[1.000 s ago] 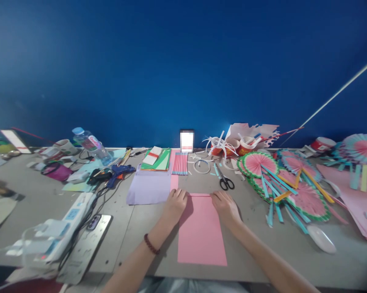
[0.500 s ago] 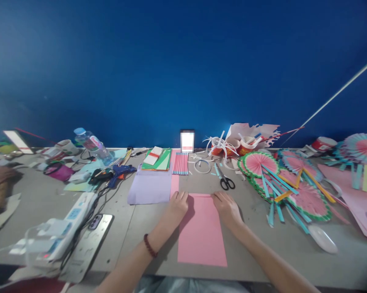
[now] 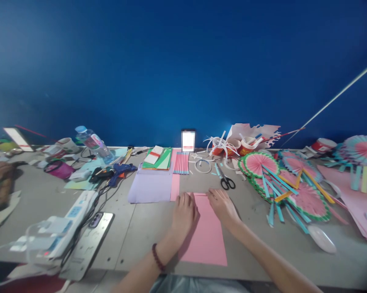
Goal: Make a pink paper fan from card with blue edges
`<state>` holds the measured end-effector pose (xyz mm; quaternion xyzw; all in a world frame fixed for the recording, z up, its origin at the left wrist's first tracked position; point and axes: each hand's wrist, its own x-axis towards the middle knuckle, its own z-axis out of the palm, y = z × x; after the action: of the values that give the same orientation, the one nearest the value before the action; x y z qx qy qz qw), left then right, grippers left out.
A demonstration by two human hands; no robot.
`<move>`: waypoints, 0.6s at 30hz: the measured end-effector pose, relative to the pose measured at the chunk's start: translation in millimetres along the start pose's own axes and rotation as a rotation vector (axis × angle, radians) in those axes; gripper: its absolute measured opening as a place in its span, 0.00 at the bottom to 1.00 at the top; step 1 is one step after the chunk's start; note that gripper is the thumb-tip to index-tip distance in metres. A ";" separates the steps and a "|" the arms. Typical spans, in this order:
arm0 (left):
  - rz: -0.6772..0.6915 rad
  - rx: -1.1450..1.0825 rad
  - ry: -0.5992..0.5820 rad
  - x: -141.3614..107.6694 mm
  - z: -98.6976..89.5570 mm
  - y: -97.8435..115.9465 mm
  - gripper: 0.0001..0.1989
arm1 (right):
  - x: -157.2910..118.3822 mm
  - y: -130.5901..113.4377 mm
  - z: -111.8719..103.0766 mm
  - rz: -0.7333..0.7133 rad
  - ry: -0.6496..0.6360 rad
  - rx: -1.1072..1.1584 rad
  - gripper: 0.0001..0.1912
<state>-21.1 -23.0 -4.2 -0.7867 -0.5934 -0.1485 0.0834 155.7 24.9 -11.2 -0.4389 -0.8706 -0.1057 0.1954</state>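
A sheet of pink paper (image 3: 207,240) lies flat in front of me, with a narrow folded strip along its far edge. My left hand (image 3: 185,209) rests over the far left part of the sheet, fingers curled down on the fold. At the far right corner, my right hand (image 3: 223,205) has its fingers closed on the same edge. Both fingertips are partly hidden, so the exact pinch does not show. Beyond my hands lie a bundle of pink and blue pleated paper (image 3: 181,162) and black-handled scissors (image 3: 227,183).
To the left are purple paper (image 3: 149,187), a blue glue gun (image 3: 120,173), a phone (image 3: 88,246), a power strip (image 3: 75,219) and a bottle (image 3: 94,144). Paper fans (image 3: 261,165) and a white spoon (image 3: 322,240) lie right. Another person's hand (image 3: 1,177) is at far left.
My left hand has shifted right along the fold and turned, now covering more of the sheet. My right hand has slid slightly left and away from me.
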 end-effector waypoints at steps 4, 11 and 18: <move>-0.026 -0.032 0.016 0.1 -3.5 -0.9 0.21 | 8.6 -9.0 -3.2 -0.061 -0.015 0.035 0.11; -0.006 -0.023 0.043 -2.1 2.5 -3.9 0.22 | 15.6 -7.2 5.8 -0.104 0.029 0.081 0.06; 0.077 -0.012 0.048 -2.2 11.6 -6.3 0.21 | 13.4 -4.9 9.8 -0.116 0.064 0.150 0.09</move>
<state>-26.1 -19.7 -16.1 -0.8056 -0.5597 -0.1675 0.0984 142.1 35.1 -14.3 -0.3684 -0.8933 -0.0654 0.2490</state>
